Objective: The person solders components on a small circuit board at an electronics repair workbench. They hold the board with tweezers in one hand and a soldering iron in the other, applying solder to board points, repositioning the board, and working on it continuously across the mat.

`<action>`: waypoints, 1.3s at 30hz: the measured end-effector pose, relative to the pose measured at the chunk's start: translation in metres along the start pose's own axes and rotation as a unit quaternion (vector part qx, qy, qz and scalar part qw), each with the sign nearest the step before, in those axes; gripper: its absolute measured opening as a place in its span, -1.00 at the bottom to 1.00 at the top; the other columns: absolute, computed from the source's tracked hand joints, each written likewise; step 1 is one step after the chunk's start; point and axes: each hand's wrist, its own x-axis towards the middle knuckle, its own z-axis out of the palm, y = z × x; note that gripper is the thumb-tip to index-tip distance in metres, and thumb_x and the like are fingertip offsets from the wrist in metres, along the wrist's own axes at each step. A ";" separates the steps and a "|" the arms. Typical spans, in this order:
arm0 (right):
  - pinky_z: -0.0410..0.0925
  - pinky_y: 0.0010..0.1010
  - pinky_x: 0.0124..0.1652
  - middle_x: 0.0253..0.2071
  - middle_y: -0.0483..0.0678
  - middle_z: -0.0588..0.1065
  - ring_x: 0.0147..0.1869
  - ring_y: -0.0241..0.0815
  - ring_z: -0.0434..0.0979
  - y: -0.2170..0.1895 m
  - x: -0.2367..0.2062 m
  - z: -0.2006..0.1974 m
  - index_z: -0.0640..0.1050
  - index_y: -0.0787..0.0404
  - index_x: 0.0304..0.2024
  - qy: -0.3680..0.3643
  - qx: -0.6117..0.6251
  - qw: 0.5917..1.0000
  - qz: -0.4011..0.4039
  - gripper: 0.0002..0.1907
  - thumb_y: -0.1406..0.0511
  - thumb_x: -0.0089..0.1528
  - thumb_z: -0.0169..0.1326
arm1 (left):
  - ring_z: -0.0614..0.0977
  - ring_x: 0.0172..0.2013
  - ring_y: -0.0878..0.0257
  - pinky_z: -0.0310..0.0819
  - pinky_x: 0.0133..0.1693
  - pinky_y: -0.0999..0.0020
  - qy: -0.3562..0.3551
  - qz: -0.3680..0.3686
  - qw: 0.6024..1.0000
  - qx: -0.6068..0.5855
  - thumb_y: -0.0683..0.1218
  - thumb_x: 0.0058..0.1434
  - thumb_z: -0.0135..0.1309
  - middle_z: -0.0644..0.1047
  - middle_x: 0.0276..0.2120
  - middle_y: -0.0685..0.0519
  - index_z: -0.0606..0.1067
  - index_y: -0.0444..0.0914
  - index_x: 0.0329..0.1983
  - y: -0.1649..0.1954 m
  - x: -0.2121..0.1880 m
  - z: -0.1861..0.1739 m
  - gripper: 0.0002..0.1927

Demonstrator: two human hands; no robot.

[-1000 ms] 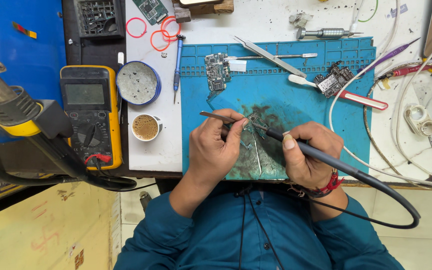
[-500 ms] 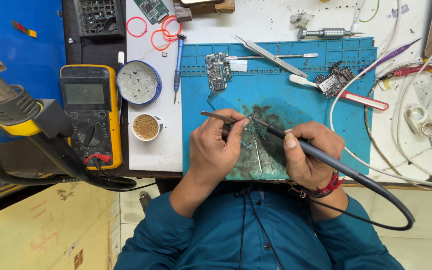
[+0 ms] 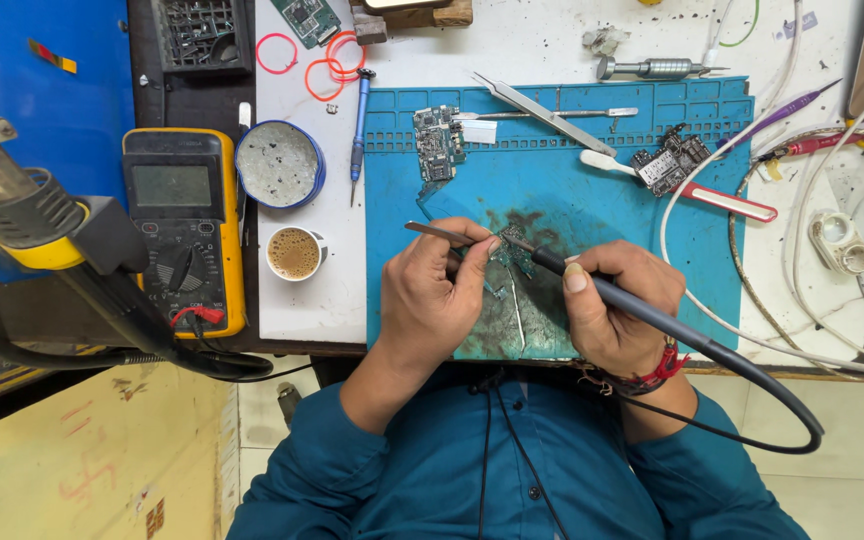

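My left hand [image 3: 439, 300] pinches metal tweezers [image 3: 434, 232] whose tips meet a small circuit board [image 3: 512, 252] lying on the blue work mat [image 3: 592, 200]. My right hand [image 3: 620, 305] grips a black soldering iron [image 3: 642, 312] like a pen, its tip touching the same small board beside the tweezers. The iron's black cable loops off to the right and below the bench edge. My hands hide most of the board.
A second circuit board [image 3: 438, 143], spare tweezers [image 3: 542, 112], a white-and-red brush [image 3: 682, 185] and a chip module [image 3: 668, 160] lie on the mat. Left of it stand a cup of tea [image 3: 294, 253], a round flux tin [image 3: 279, 164], a yellow multimeter [image 3: 180, 225] and a hot-air gun [image 3: 22, 215].
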 end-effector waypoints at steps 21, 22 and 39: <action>0.24 -0.46 -0.45 -0.44 -0.05 0.48 -0.51 -0.23 0.43 0.005 -0.006 -0.003 0.47 0.27 -0.38 0.001 0.020 1.000 -0.016 -0.82 0.34 0.32 0.11 | 0.63 -0.54 0.36 0.44 -0.51 0.47 0.000 0.016 1.000 -0.001 -0.20 0.33 0.20 0.59 -0.46 0.05 0.53 -0.28 -0.17 -0.002 -0.001 -0.001 -0.91; 0.24 -0.46 -0.45 -0.44 -0.05 0.48 -0.51 -0.23 0.43 0.005 -0.005 -0.003 0.47 0.27 -0.38 0.001 0.017 1.000 -0.020 -0.82 0.35 0.32 0.12 | 0.63 -0.54 0.36 0.44 -0.50 0.47 0.001 0.019 1.000 0.002 -0.20 0.33 0.21 0.59 -0.46 0.05 0.53 -0.28 -0.17 -0.002 0.000 -0.001 -0.91; 0.25 -0.45 -0.45 -0.43 -0.02 0.48 -0.50 -0.21 0.44 0.003 -0.004 -0.003 0.47 0.28 -0.36 -0.010 0.012 1.000 -0.026 -0.83 0.36 0.31 0.13 | 0.64 -0.53 0.35 0.46 -0.50 0.47 -0.002 0.018 1.000 -0.001 -0.21 0.33 0.20 0.60 -0.45 0.05 0.53 -0.28 -0.17 0.000 0.001 -0.001 -0.92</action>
